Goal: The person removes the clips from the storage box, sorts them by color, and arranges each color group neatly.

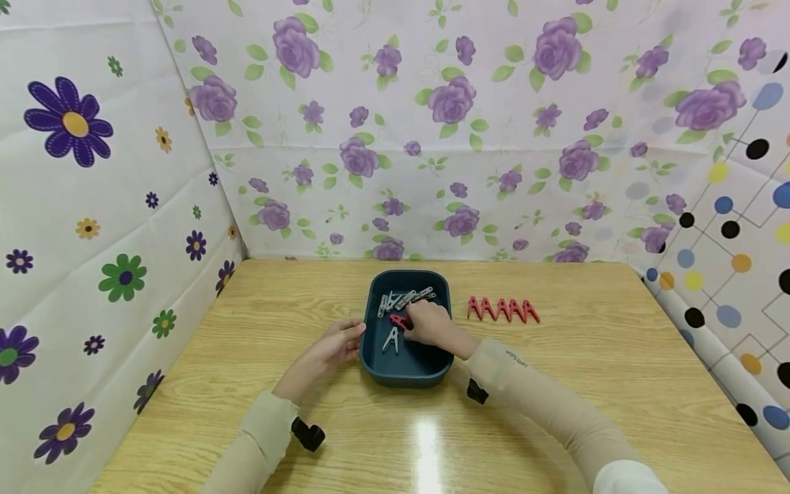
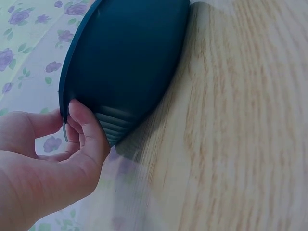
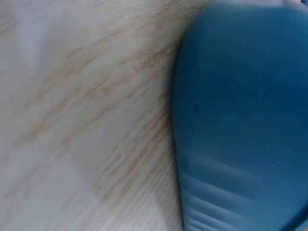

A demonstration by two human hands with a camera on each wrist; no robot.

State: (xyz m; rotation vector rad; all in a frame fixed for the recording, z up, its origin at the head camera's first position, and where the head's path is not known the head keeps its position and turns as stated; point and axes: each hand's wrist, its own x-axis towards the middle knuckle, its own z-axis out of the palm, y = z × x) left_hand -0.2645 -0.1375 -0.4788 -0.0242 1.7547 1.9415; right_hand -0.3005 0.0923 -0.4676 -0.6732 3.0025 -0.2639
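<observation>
We find ourselves in a small booth-like workspace, screened off by printed sheets. On our left hangs a white sheet with daisy-like flowers [image 1: 123,213]; across the back we see a sheet with purple roses [image 1: 401,127]; on our right, a sheet with coloured dots [image 1: 740,288]. Creases show in the hangings. Between them we have a wood-grain bench [image 1: 592,363]. Whether a home or an office surrounds this booth, we cannot tell.
</observation>
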